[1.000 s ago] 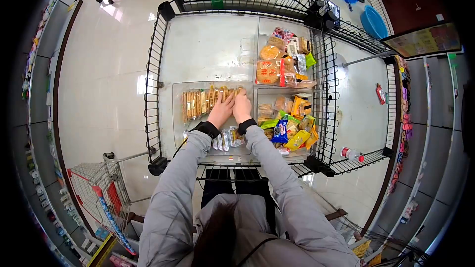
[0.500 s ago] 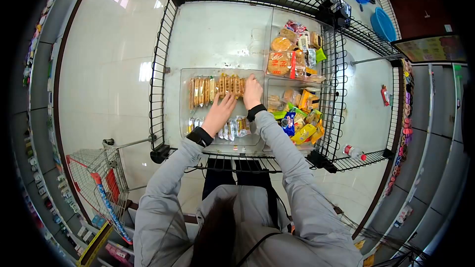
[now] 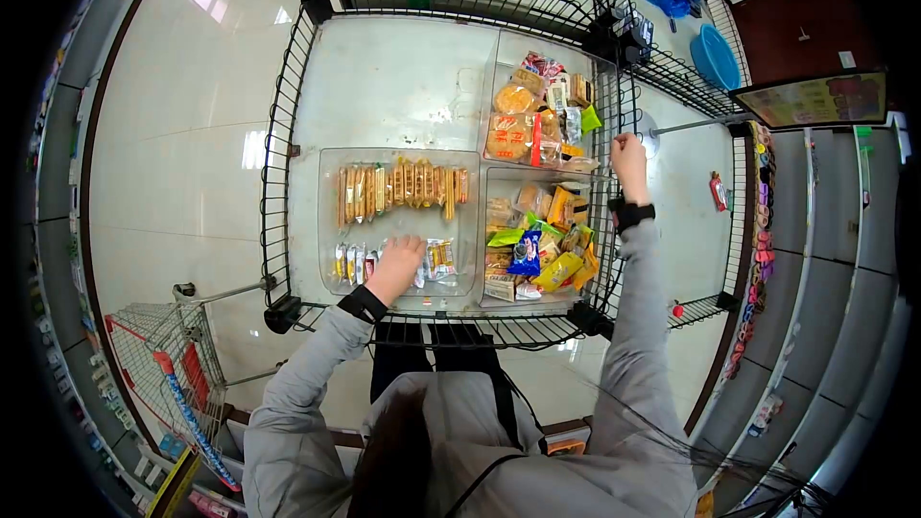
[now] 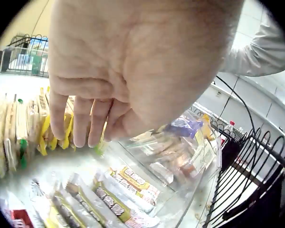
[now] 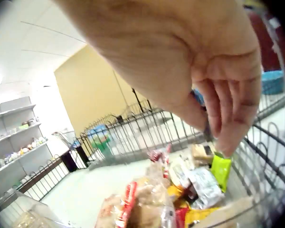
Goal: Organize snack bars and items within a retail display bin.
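Shop floor surrounds the wire basket. Under my left hand, fingers loose and holding nothing, the snack packets lie unsorted. Beyond the fingertips the biscuit row looks tidied. My right hand hangs at the rim, fingers bunched; I cannot tell if they pinch anything.

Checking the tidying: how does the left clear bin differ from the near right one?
The left bin holds packets lined in two rows, with bare floor between; the near right bin holds mixed packets heaped. The left hand is over the left bin; none is over the near right bin. Both are clear plastic.
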A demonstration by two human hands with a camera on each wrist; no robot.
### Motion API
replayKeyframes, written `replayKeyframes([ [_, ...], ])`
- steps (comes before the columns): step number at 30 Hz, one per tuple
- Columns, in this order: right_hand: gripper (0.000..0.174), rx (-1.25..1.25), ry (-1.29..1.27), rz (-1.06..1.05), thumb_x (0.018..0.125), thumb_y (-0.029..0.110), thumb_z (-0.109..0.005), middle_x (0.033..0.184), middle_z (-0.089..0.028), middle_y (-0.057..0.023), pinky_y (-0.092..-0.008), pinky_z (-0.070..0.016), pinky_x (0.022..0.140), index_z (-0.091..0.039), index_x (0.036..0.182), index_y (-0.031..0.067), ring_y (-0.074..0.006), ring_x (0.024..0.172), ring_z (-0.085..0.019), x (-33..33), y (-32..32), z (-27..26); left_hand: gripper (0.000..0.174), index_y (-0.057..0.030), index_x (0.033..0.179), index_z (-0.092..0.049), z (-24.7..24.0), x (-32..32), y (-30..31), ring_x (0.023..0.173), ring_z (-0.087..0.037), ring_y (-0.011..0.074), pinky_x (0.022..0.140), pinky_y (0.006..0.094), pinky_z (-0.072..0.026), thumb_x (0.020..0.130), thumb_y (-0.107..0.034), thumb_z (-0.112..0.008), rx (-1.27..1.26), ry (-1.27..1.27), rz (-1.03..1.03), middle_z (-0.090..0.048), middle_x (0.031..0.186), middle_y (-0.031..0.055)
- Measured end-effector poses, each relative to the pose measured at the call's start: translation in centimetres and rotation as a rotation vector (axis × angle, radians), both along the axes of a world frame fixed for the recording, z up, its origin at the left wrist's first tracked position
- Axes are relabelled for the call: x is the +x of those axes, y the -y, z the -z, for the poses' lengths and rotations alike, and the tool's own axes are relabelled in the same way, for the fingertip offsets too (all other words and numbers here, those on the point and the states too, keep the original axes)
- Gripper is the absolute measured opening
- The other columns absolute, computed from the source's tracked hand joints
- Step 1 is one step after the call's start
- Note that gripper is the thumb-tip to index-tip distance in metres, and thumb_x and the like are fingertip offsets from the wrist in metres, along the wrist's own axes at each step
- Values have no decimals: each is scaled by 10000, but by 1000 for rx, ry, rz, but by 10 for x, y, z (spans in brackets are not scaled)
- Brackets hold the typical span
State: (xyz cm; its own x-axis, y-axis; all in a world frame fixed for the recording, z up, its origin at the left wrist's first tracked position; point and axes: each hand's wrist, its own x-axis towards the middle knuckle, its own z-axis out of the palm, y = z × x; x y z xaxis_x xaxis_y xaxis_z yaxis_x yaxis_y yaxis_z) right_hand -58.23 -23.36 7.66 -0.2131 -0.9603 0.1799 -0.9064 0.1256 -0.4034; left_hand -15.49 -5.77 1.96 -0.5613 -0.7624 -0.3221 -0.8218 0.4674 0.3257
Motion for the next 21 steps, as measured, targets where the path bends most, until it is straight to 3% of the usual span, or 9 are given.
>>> replayKeyframes([
  [2, 197, 306, 113, -9, 768, 146, -559, 756, -629, -217, -436, -484, 658, -616, 844, -26, -380, 738, -610, -39, 34, 46, 471, -7, 1158, -474, 12, -9, 1, 1047, -516, 287, 889, 406, -401, 692, -9, -547, 8, -47, 5, -537, 1118, 151],
  [4, 233, 335, 142, -60, 726, 180, -594, 752, -632, -219, -414, -494, 677, -638, 836, -20, -371, 762, -620, -50, 58, 88, 521, 6, 1207, -440, 30, -23, 4, 980, -536, 332, 835, 421, -436, 693, 15, -521, 58, -320, -132, -535, 1090, 174],
  [5, 284, 402, 99, -5, 713, 214, -612, 835, -634, -230, -400, -493, 734, -640, 890, -6, -359, 840, -620, -40, 64, 90, 656, 0, 1297, -348, 32, -33, 12, 858, -560, 325, 734, 411, -467, 665, 28, -522, -116, -380, -112, -541, 1039, 150],
  [8, 354, 410, 26, 1, 704, 244, -631, 982, -610, -244, -397, -461, 838, -628, 948, -13, -360, 962, -584, -24, 90, 121, 742, -20, 1370, -242, -3, -56, 40, 833, -564, 315, 699, 382, -477, 681, 17, -517, -22, -287, -133, -541, 1011, 158],
  [9, 368, 481, 0, 40, 701, 251, -637, 988, -611, -240, -400, -465, 831, -626, 952, -18, -361, 964, -583, -17, 98, 122, 782, -45, 1406, -167, 6, -61, 45, 788, -575, 281, 660, 343, -481, 708, -8, -518, -195, -202, -95, -555, 945, 130],
  [11, 428, 709, -19, 27, 690, 273, -664, 1036, -605, -226, -412, -480, 804, -613, 993, -24, -358, 960, -589, -3, 109, 122, 796, -60, 1412, -157, 23, -63, 54, 797, -574, 276, 640, 344, -480, 705, 1, -519, -197, -145, -85, -556, 924, 122],
  [16, 277, 459, -297, 175, 699, 263, -695, 943, -653, -128, -396, -515, 735, -631, 886, 69, -278, 873, -641, 27, 104, 122, 815, -90, 1420, -153, 42, -68, 65, 791, -583, 233, 591, 316, -477, 706, -24, -540, -253, -14, -23, -570, 901, 85],
  [19, 123, 286, -412, 265, 804, 184, -569, 888, -661, -116, -389, -524, 685, -621, 836, 77, -265, 848, -653, 35, 107, 134, 767, -47, 1402, -192, 35, -73, 62, 755, -594, 206, 580, 304, -488, 715, -37, -533, -282, 132, -33, -574, 892, 84],
  [21, 135, 362, -418, 200, 817, 153, -534, 886, -666, -106, -383, -529, 668, -641, 856, 79, -269, 833, -656, 28, 111, 140, 693, -25, 1354, -263, 26, -71, 52, 756, -595, 207, 586, 304, -491, 716, -38, -532, -285, 111, -22, -572, 892, 85],
])
